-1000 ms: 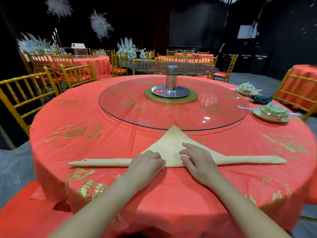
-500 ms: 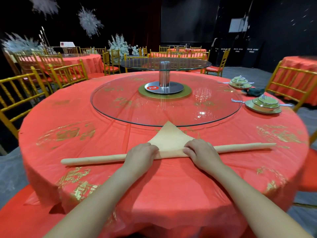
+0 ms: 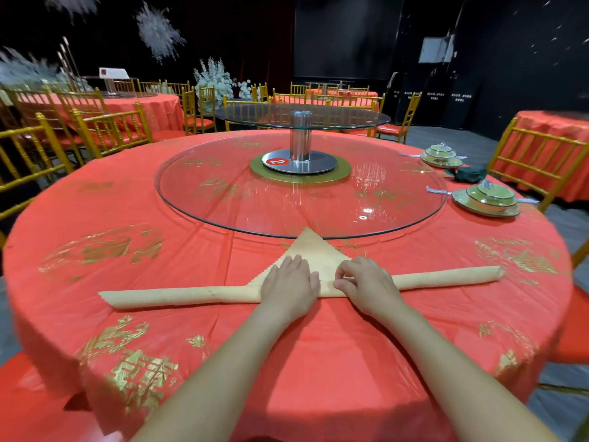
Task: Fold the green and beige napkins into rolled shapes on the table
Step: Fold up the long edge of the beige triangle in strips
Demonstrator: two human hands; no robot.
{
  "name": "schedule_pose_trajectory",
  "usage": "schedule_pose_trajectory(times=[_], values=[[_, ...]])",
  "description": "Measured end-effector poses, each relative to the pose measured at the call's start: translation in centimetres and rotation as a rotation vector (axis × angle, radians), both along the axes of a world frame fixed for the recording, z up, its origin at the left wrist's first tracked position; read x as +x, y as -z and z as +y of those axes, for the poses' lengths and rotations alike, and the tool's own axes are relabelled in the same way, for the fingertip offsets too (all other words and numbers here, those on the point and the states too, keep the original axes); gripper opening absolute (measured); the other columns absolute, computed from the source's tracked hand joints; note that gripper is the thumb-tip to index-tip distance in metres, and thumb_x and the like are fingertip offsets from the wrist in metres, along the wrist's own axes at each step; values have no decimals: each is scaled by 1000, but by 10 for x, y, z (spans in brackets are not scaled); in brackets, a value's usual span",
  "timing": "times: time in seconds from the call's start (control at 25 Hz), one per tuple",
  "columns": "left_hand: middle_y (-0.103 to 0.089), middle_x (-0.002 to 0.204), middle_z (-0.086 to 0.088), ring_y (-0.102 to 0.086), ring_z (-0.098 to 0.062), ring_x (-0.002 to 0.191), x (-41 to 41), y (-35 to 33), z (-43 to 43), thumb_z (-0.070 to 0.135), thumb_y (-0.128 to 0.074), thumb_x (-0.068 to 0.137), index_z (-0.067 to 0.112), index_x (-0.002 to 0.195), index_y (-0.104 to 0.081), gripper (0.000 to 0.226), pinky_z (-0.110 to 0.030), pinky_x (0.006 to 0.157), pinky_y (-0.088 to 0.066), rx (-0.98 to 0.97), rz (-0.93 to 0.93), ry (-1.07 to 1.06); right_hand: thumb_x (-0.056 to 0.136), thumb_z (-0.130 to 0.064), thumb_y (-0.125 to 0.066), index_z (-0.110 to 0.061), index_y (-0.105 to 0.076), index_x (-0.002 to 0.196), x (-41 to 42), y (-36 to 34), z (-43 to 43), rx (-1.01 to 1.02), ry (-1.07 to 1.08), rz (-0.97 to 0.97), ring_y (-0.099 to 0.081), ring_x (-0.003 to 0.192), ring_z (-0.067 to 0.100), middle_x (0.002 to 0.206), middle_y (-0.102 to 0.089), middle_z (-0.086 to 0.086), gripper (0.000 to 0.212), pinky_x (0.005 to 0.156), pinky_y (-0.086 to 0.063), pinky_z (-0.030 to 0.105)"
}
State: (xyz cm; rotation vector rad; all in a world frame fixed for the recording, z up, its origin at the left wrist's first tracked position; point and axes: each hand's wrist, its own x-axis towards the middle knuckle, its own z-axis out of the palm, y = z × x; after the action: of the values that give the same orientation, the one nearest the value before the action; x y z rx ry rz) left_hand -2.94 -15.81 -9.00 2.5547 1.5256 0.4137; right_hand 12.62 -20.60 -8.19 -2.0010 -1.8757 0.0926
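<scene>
Beige napkin [image 3: 178,296] lies on the table [image 3: 95,218] just before the glass turntable [image 3: 255,202], its point reaching the rim. Our left hand [image 3: 288,283] presses flat on it; our right hand [image 3: 369,283] pinches its rolled edge. Green napkin [image 3: 471,173] sits right of the turntable.

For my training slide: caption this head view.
Half-rolled beige napkin on the red table: left hand presses, right hand pinches.

Bare tablecloth [image 3: 127,275] L & R — glass turntable [image 3: 223,199] blocks ahead.
</scene>
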Motion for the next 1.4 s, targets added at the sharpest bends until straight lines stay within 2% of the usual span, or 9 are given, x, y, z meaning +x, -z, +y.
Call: schedule_pose_trajectory(times=[0.08, 0.16, 0.24, 0.32, 0.4, 0.8, 1.0, 1.16, 1.4], values=[[-31, 150, -6, -19, -21, 142, 1, 10, 2, 36, -22, 98, 8, 137, -36, 50, -41, 113, -19, -17, 58, -24, 89, -39, -55, -23, -61, 92, -1, -3, 4, -13, 19, 37, -50, 104, 20, 102, -57, -1, 18, 86, -37, 35], [-21, 156, -5, -12, -19, 145, 1, 13, 4, 37, -20, 99, 8, 144, -26, 54, -41, 115, -14, -29, 67, -25, 93, -42, -44, -21, -60, 94, -8, -6, 13, -2, 64, 118, -54, 104, 22, 105, -60, 1, 27, 87, -40, 37], [-17, 157, -5, -9, -18, 145, 1, 11, 3, 38, -19, 99, 9, 147, -21, 56, -40, 116, -11, -36, 67, -23, 98, -40, -26, -17, -56, 102, -14, -1, 20, -42, 94, 38, -50, 116, 25, 119, -58, 5, 38, 97, -36, 39], [-15, 157, -6, -8, -18, 145, 1, 9, 1, 40, -18, 99, 8, 148, -18, 59, -40, 117, -10, -44, 69, -20, 99, -38, -17, -11, -42, 133, -12, 9, 20, -146, 105, -134, -29, 137, 23, 147, -37, 8, 50, 113, -18, 41], [-12, 158, -6, -5, -18, 146, 0, 8, -1, 44, -18, 98, 9, 149, -15, 62, -39, 117, -7, -65, 78, -19, 99, -38, -15, -11, -16, 148, 0, 13, 16, -204, 114, -213, -10, 145, 19, 158, -14, 4, 56, 116, -6, 39], [-6, 159, -4, -1, -15, 146, -2, 6, -2, 60, -17, 93, 12, 150, -11, 75, -38, 117, -6, -73, 116, -9, 100, -34, -16, -17, -7, 151, 63, 13, 7, -228, 102, -202, -2, 145, 11, 159, -5, -2, 55, 117, -1, 34], [-9, 158, -3, -2, -15, 146, -3, 9, 0, 60, -17, 92, 12, 148, -15, 73, -38, 117, -7, -38, 121, -8, 99, -32, -18, -18, -6, 151, 95, 12, 2, -234, 125, -197, 0, 145, 10, 159, -4, -3, 54, 118, -1, 34], [-2, 159, -2, 2, -14, 146, -3, 9, 1, 59, -16, 93, 13, 150, -7, 74, -37, 118, -4, -68, 140, -11, 98, -31, -19, -18, -5, 151, 119, 11, 0, -257, 172, -204, 2, 145, 11, 159, -1, -2, 56, 118, 0, 36], [0, 159, -1, 3, -13, 145, -4, 8, 0, 58, -17, 94, 14, 150, -6, 72, -36, 118, -4, -67, 140, -17, 99, -35, -18, -16, -4, 151, 152, 10, -5, -295, 285, -197, 3, 146, 14, 159, 1, 2, 57, 117, 1, 38]])
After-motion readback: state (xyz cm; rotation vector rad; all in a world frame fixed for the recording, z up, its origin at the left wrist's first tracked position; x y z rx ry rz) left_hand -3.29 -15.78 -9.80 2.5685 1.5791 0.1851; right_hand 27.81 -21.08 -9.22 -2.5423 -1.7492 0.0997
